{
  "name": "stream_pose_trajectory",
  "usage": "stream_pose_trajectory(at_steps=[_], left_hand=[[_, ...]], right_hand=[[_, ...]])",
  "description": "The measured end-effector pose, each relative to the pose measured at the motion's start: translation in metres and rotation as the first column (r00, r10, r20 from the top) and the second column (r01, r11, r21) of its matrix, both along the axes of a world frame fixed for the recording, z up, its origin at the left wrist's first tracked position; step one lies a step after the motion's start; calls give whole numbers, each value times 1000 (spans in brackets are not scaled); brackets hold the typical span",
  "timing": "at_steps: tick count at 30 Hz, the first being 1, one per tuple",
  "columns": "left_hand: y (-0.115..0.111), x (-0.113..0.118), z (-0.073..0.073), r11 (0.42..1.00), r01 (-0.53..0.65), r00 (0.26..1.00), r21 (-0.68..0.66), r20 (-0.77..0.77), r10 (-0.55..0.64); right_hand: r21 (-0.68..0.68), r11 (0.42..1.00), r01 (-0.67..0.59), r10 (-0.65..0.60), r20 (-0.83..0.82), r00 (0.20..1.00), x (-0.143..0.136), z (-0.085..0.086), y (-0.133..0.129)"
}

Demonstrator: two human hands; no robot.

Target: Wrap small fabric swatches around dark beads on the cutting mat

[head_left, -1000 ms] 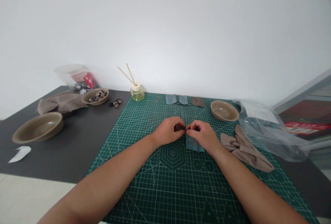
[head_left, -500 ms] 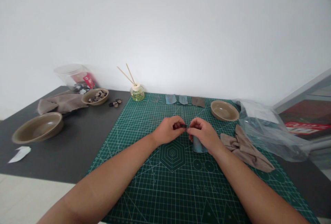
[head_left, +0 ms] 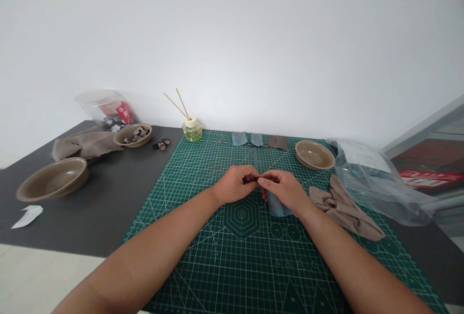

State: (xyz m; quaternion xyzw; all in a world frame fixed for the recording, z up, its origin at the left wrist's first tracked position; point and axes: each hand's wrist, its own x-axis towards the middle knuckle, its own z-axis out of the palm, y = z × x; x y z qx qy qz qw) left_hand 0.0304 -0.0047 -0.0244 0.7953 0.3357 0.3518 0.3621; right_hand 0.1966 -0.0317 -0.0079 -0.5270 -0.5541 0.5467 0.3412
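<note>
My left hand (head_left: 237,183) is closed in a pinch above the green cutting mat (head_left: 203,265), its fingertips against those of my right hand. A small dark piece sits between the fingertips, mostly covered. My right hand (head_left: 282,189) is closed too, and a blue-grey piece of cloth (head_left: 278,206) hangs from under its fingers. Two blue-grey cloth pieces (head_left: 239,138) (head_left: 256,139) and a brown one (head_left: 277,142) lie along the mat's back edge.
An olive bowl (head_left: 314,155), a brown cloth (head_left: 348,210) and a clear plastic bag (head_left: 384,183) are at the right. Leftward stand a reed diffuser (head_left: 192,130), a bowl of small pieces (head_left: 133,136), a larger bowl (head_left: 52,178), a cloth (head_left: 87,144) and a clear jar (head_left: 105,106).
My right hand has moved slightly left, its fingertips now meeting those of my left hand. The small dark piece is more covered, and the hanging cloth has shifted slightly left.
</note>
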Motion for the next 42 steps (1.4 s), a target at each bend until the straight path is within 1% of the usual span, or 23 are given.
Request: stream_pose_trajectory(at_steps=[3, 4, 6, 8, 10, 14, 17, 20, 24, 37, 42], left_hand=[[-2, -1, 1, 984, 43, 995, 170, -95, -27], [-3, -2, 1, 977, 60, 992, 204, -119, -36], [-3, -2, 1, 971, 76, 988, 227, -146, -43], [-3, -2, 0, 976, 67, 989, 206, -140, -38], [-3, -1, 0, 986, 39, 995, 160, -97, -23], [0, 1, -2, 1000, -28, 999, 7, 20, 28], [2, 2, -3, 992, -56, 995, -117, 74, 65], [4, 1, -3, 982, -75, 989, -173, 113, 96], [5, 1, -3, 979, -67, 986, -195, 137, 95], [5, 2, -1, 977, -38, 992, -209, 111, 62], [5, 3, -2, 981, -44, 993, -191, 99, 64]], right_hand=[[46, 998, -30, 26, 68, 997, 0, -2, 0], [61, 997, -36, 31, 93, 995, 0, -2, 0], [73, 996, -44, 34, 129, 991, 0, -2, 0], [74, 996, -44, 34, 136, 990, 0, -2, 1], [65, 997, -41, 33, 108, 994, 1, -1, 1], [-9, 1000, -15, 15, -23, 1000, 1, -2, 2], [-50, 999, 18, -22, -90, 996, 1, -3, 2], [-49, 999, 21, -25, -90, 996, 1, -4, 2], [-16, 1000, -5, 4, -64, 998, 2, -4, 2], [14, 999, -29, 29, -24, 999, 2, -5, 1], [20, 999, -29, 29, -17, 999, 1, -3, 1]])
